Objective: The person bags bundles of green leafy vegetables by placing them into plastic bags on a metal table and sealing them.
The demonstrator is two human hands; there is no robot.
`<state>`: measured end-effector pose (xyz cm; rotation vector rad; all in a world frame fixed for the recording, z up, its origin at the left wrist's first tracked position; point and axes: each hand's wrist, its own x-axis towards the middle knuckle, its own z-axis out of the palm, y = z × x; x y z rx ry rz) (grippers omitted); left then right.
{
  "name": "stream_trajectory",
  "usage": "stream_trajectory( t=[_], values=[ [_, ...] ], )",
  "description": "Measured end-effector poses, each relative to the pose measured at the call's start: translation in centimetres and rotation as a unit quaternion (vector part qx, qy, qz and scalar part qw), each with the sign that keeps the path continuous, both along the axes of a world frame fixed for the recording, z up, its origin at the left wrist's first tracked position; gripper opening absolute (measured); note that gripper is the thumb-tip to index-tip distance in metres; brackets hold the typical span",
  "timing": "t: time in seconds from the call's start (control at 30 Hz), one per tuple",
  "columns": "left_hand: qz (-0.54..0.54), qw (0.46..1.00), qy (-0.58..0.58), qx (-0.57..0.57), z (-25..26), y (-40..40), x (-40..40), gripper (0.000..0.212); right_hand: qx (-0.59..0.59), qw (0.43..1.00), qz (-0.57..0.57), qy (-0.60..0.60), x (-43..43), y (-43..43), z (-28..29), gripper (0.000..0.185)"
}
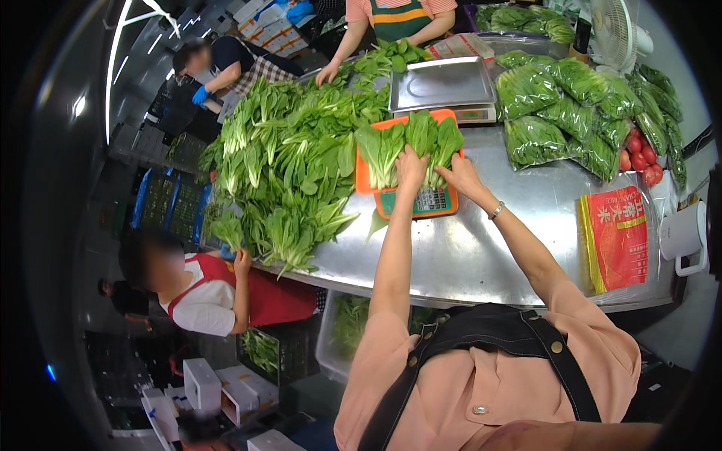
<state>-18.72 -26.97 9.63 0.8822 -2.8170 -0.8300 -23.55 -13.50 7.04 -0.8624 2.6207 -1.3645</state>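
Observation:
Leafy greens (379,155) lie side by side in an orange tray (362,179), leaves pointing away from me and pale stems towards me. The tray sits on a small orange scale with a green keypad panel (431,200). My left hand (412,168) grips the middle bunch near its stems, palm down. Just to its right, my right hand (461,176) has its thumb and fingers around the stems of the right-hand bunch. The undersides of both hands are hidden. A large loose heap of the same greens (293,146) spreads over the steel table (479,248) to the left.
Beyond the tray stands a platform scale (443,84). To the right are bagged greens (536,141), tomatoes (640,158), a red plastic bag (615,239), a white kettle (682,237) and a fan (612,34). Co-workers (203,293) (406,20) handle greens at the left and far sides.

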Motion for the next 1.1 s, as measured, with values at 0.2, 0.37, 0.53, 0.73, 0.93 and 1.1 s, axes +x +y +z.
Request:
stream_trajectory(
  t=[0.2, 0.37, 0.53, 0.73, 0.93, 1.1],
  values=[
    [-0.019, 0.999, 0.041, 0.013, -0.7, -1.1, -0.8, 0.063, 0.036, 0.996, 0.044, -0.076, -2.2, -0.3, -0.2, 0.056],
    [-0.02, 0.995, 0.058, -0.078, 2.2, 1.3, 2.3, 0.072, -0.001, 0.997, 0.019, -0.08, -0.9, 1.4, -0.3, 0.048],
    [0.024, 0.982, 0.092, -0.163, 2.1, -1.3, 3.7, 0.08, -0.009, 0.993, 0.029, -0.114, -1.3, -0.7, -0.8, 0.04],
    [0.037, 0.992, 0.114, -0.034, -2.0, -0.4, 1.6, 0.062, -0.127, 0.983, 0.091, -0.099, -1.7, -2.5, -1.6, 0.03],
    [0.109, 0.988, 0.079, -0.075, -1.7, -0.1, 1.6, 0.063, 0.001, 0.974, 0.09, -0.206, -1.6, -0.2, 1.4, 0.045],
    [0.13, 0.978, 0.147, -0.073, -0.3, 1.1, 2.3, 0.064, 0.098, 0.995, -0.03, -0.017, -2.1, 2.0, 0.3, 0.062]
  ],
)
